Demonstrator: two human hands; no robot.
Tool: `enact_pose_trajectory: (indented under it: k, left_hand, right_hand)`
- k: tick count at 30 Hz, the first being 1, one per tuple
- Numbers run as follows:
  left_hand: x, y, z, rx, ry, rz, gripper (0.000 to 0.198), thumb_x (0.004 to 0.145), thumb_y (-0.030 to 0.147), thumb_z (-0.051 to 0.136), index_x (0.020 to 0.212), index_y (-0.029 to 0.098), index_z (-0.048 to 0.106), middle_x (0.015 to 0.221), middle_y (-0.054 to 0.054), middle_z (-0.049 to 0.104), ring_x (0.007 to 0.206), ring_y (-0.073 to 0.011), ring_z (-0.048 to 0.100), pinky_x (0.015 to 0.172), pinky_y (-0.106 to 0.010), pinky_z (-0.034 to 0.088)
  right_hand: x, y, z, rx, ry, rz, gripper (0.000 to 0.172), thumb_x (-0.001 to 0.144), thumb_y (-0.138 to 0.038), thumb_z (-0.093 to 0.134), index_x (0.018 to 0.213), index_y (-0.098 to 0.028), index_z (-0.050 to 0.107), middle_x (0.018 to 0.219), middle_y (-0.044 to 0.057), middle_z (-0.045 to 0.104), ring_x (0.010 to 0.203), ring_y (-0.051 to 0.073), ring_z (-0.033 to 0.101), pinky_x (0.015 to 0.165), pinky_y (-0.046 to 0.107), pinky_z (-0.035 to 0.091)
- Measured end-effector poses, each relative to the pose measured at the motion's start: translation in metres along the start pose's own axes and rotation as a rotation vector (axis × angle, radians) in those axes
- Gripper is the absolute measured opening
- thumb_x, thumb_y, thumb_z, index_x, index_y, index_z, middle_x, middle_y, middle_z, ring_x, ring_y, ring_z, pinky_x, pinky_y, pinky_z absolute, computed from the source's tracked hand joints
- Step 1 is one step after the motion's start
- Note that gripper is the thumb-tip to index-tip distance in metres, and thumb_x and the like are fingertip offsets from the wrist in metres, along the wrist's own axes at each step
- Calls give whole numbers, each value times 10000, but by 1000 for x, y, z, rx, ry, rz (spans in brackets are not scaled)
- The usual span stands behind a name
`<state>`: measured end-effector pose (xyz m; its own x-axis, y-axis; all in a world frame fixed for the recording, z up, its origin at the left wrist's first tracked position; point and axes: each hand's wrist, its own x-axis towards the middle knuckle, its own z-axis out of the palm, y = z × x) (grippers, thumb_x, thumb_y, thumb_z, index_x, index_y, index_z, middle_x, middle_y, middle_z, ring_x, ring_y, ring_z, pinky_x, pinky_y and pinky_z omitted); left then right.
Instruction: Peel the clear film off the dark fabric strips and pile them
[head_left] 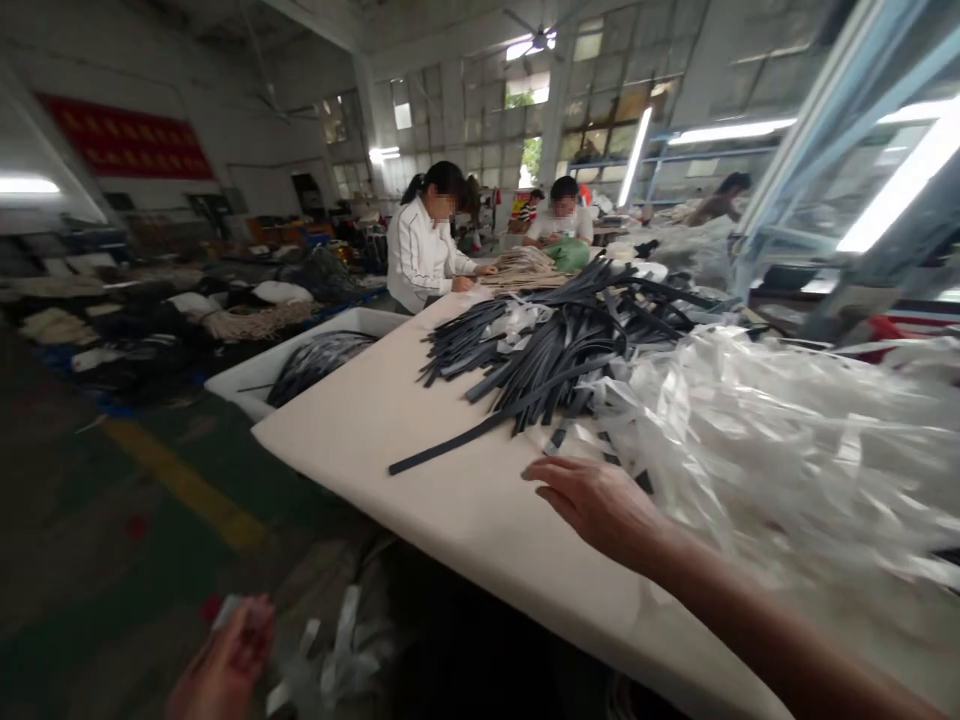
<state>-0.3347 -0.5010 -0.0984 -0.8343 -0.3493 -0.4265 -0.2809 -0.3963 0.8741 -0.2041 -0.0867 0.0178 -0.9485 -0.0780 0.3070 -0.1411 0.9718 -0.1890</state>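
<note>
Right hand (600, 505) rests spread on the table (420, 450) beside dark straps (540, 360); blurred left hand (225, 665) below the table, grip unclear.

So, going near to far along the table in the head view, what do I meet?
Right hand on the table → single dark strap → pile of dark straps → bundle of pale cords → person in white jacket.

Walls: white, with a red banner (124, 147)
Windows: tall gridded panes (600, 100)
Light: fluorescent tubes (634, 155)
Floor: dark, yellow line (187, 485)
</note>
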Motion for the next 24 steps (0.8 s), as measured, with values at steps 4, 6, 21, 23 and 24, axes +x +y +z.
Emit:
enact_pose_trajectory:
  k: [4, 6, 21, 23, 24]
  left_hand:
    - [4, -26, 3, -218, 59, -157, 289, 917, 63, 462, 692, 174, 607, 692, 20, 680, 580, -86, 648, 563, -188, 532]
    - [2, -31, 5, -301, 35, -174, 278, 928, 86, 475, 704, 166, 618, 744, 5, 691, 617, -89, 665, 591, -198, 553]
    - [-8, -30, 37, -618, -9, -256, 131, 927, 135, 544, 899, 145, 671, 863, -36, 742, 685, -117, 701, 605, -222, 604]
    - [-8, -35, 44, -644, -8, -276, 136, 930, 137, 541, 879, 141, 666, 833, -31, 740, 658, -107, 694, 591, -211, 599]
    - [-9, -37, 47, -656, -10, -286, 140, 932, 140, 538, 869, 139, 663, 819, -28, 739, 646, -104, 691, 584, -207, 598]
  right_hand:
    - [87, -18, 62, 24, -48, -125, 366, 906, -125, 534, 1260, -195, 593, 1336, 81, 602, 1157, 237, 614, 988, 366, 495]
    - [118, -28, 90, 23, -55, -166, 416, 890, -103, 537, 1302, -160, 560, 1377, 128, 561, 1206, 271, 577, 1026, 418, 460]
    - [174, -48, 119, -11, -36, -160, 217, 829, -89, 489, 882, -167, 685, 827, 74, 706, 791, 209, 660, 841, 343, 459]
    - [162, -59, 120, 38, -52, -140, 218, 829, -122, 479, 909, -182, 673, 873, 60, 718, 779, 202, 668, 718, 295, 463]
    - [155, -67, 120, 61, -69, -148, 219, 831, -138, 479, 924, -195, 669, 881, 44, 723, 768, 191, 674, 682, 276, 457]
